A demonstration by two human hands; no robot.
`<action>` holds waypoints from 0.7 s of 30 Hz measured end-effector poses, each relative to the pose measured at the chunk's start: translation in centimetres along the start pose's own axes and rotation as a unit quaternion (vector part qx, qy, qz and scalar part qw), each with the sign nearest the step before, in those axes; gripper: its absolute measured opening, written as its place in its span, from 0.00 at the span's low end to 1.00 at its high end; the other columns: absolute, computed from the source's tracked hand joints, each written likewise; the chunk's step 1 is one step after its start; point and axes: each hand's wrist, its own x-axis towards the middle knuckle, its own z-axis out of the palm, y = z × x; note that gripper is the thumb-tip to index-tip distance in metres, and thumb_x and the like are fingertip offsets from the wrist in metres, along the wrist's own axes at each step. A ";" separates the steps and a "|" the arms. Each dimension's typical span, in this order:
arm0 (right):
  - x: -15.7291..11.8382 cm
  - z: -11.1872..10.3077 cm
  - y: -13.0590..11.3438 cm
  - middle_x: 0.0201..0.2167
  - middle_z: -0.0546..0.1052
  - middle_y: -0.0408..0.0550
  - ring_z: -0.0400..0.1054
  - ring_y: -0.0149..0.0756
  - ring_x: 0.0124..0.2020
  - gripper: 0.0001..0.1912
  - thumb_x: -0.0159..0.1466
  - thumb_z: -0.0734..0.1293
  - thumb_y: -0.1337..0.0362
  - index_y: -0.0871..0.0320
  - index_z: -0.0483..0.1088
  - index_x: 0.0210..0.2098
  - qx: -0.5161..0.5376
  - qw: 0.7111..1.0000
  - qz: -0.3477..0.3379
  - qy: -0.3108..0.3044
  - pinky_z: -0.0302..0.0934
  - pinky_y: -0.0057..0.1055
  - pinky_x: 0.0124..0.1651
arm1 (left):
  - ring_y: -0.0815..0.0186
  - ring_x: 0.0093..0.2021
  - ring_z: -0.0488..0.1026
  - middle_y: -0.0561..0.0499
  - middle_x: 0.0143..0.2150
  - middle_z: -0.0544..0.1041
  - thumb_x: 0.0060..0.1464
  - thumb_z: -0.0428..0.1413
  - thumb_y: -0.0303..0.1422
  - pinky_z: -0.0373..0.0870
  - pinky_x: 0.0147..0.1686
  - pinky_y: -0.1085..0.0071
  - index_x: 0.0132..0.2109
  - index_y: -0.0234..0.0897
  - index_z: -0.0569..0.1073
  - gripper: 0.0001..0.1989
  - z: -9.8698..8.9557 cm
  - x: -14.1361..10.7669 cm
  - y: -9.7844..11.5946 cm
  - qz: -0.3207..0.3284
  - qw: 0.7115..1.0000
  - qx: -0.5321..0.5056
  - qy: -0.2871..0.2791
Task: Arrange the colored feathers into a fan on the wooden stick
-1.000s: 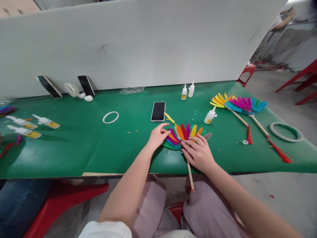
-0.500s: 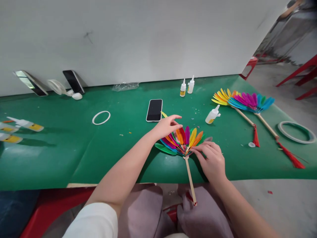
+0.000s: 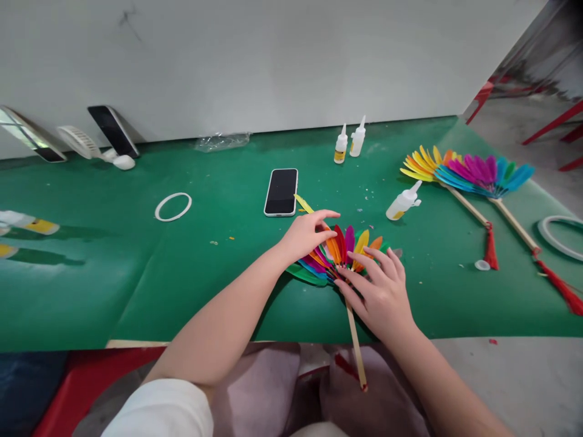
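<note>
The feather fan (image 3: 339,243), orange, red, magenta and yellow over green, lies at the tabletop's (image 3: 195,303) near edge, stick overhanging. Left hand (image 3: 306,235): grip slightly parted at its feathers; right hand (image 3: 380,291): fingers spread across them.

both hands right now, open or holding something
Left hand: open, thumb and forefinger apart, at the feather fan.
Right hand: open, fingers spread over the fan.

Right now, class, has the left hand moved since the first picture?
Yes: judged against the phone, the left hand has moved to the right, its fingertips farther from it.
</note>
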 end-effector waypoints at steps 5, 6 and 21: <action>0.0 -0.1 -0.1 0.40 0.73 0.44 0.58 0.44 0.51 0.08 0.59 0.64 0.58 0.51 0.75 0.33 0.008 1.000 0.003 0.003 0.42 0.51 0.58 | 0.70 0.26 0.69 0.54 0.27 0.73 0.49 0.55 0.30 0.65 0.31 0.72 0.49 0.40 0.69 0.18 0.3 0.1 -0.2 0.005 1.000 0.006 0.004; 0.1 -0.1 -0.1 0.40 0.73 0.44 0.58 0.44 0.51 0.08 0.59 0.64 0.59 0.51 0.74 0.33 0.011 1.000 0.005 0.002 0.41 0.51 0.59 | 0.70 0.26 0.69 0.53 0.28 0.74 0.49 0.55 0.30 0.65 0.31 0.72 0.49 0.39 0.69 0.18 0.3 0.0 -0.2 0.007 1.000 0.009 0.004; -1.5 -1.4 0.5 0.40 0.72 0.48 0.60 0.40 0.48 0.15 0.58 0.61 0.72 0.56 0.69 0.44 0.059 0.995 0.058 0.065 0.55 0.43 0.54 | 0.63 0.48 0.65 0.47 0.47 0.71 0.54 0.50 0.33 0.60 0.48 0.64 0.49 0.36 0.68 0.15 -0.4 -1.7 1.8 0.133 0.953 0.240 0.132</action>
